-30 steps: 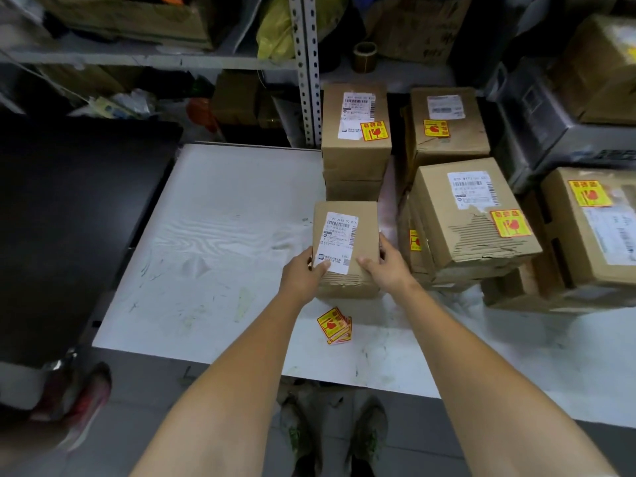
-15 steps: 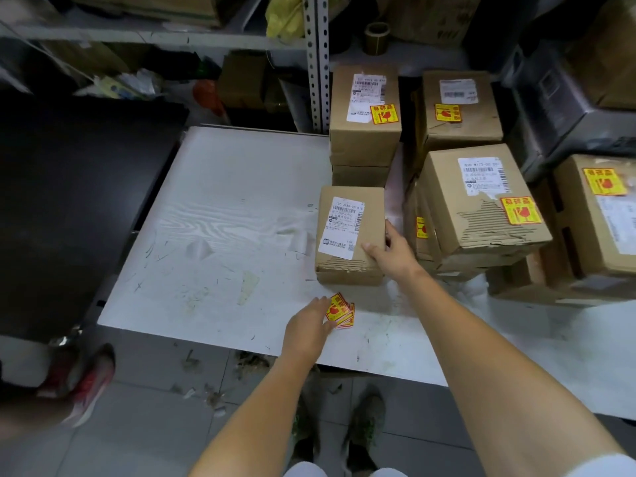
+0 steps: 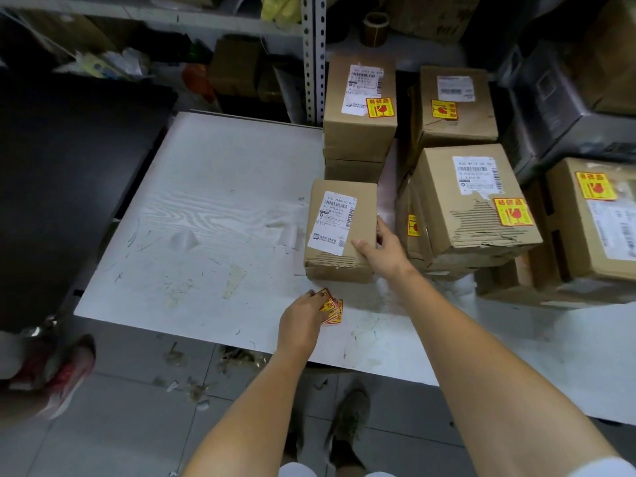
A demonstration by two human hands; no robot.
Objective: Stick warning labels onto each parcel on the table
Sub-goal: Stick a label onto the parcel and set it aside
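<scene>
Your left hand (image 3: 303, 316) curls onto the warning labels (image 3: 333, 309) at the front of the worktop (image 3: 206, 201), its grip on them unclear: lift only one. Your right hand (image 3: 380, 251) clasps the parcel (image 3: 339, 215) just behind; steady it while pressing the label flat.

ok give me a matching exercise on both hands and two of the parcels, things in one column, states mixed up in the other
Things:
1 left hand
2 right hand
3 near parcel
4 big parcel

States:
a warning label stuck on top
b on the label stack
c grips the near parcel's right side
d shipping label only, no warning label

Pairs: 1-b, 2-c, 3-d, 4-a
</scene>
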